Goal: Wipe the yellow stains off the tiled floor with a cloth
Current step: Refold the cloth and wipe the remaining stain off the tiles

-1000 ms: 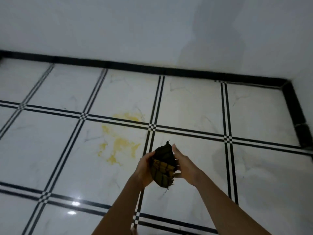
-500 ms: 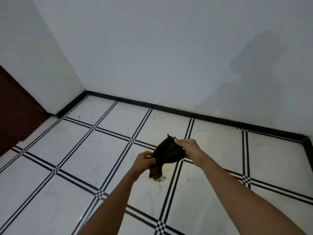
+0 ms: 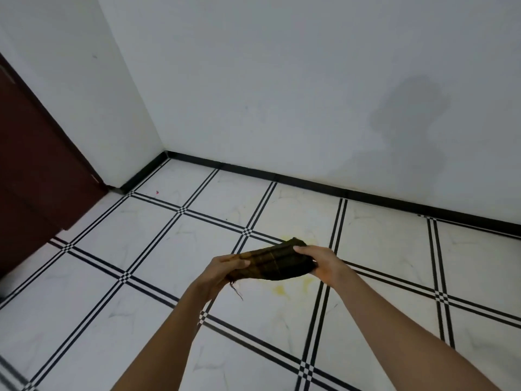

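Left hand (image 3: 222, 270) and right hand (image 3: 321, 263) each grip an end of the dark cloth (image 3: 275, 263), held above the yellow stains (image 3: 282, 290) on the tiled floor (image 3: 141, 277), so fold it into a firm pad, then press straight down.

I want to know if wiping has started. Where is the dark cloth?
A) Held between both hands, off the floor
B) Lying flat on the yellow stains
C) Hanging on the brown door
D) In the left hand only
A: the left hand and right hand each grip one end of the cloth, held in the air over the yellow stains.
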